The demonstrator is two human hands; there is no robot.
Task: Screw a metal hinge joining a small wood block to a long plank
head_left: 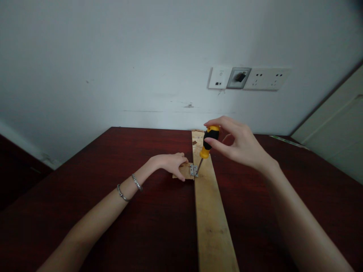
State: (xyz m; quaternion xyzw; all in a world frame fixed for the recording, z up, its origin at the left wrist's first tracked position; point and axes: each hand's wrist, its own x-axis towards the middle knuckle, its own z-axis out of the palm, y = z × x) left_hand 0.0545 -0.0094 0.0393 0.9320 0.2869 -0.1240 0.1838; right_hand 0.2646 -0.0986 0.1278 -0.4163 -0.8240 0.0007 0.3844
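Screwdriver in right hand, at hinge; left hand on offcut

head-worn camera | faces forward and down | table near, wall beyond | looks somewhat dim

black-yellow screwdriver | tilted | tip on steel hinge | between offcut, plank

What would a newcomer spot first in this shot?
The yellow-and-black screwdriver at centre, gripped by the right hand, its tip at a small metal hinge by a pale wooden plank. The left hand rests on a small wooden piece on the dark red table. Above, white wall sockets stand out.
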